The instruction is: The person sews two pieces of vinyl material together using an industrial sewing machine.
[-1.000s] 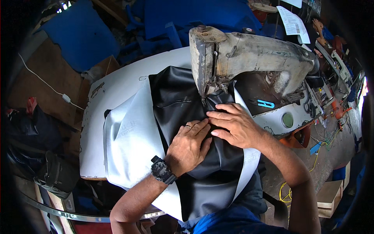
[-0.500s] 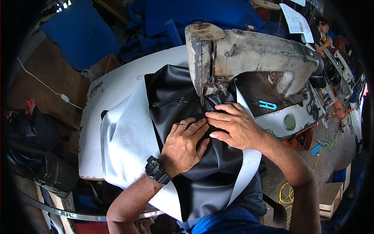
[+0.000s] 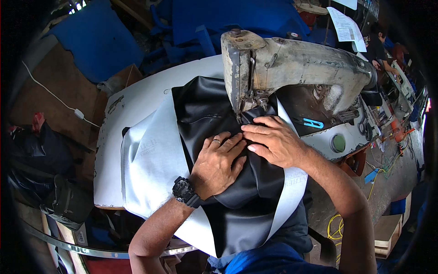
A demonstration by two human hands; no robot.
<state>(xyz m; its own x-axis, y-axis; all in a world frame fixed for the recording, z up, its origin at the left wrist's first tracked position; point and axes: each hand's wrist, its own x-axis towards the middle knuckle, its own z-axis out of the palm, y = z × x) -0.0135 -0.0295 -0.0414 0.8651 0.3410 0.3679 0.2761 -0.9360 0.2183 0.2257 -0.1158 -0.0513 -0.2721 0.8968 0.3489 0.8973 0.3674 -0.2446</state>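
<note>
A black leather-like sheet (image 3: 200,102) with a pale backing (image 3: 155,169) lies under the head of a worn grey sewing machine (image 3: 310,61). Its lower end hangs over my lap. My left hand (image 3: 219,162), with a ring and a black wristwatch (image 3: 185,192), rests on the sheet with its fingers stretched out. Beside it, my right hand (image 3: 276,141) lies on the same sheet close to the needle area, fingers extended and the index fingertip near the presser foot. The fingertips of both hands nearly meet. The needle itself is too small to make out.
Blue thread snips (image 3: 313,123) lie on the machine bed. Nearby are a round green-topped disc (image 3: 338,143) and dark scissors (image 3: 365,129). A dark bag (image 3: 66,203) is at the left. Another person (image 3: 381,50) sits far right. Yellow cable (image 3: 335,228) runs over the floor.
The view has shifted slightly. Both hands stay flat on the sheet in nearly the same place by the machine head. The other person at far right has leaned forward.
</note>
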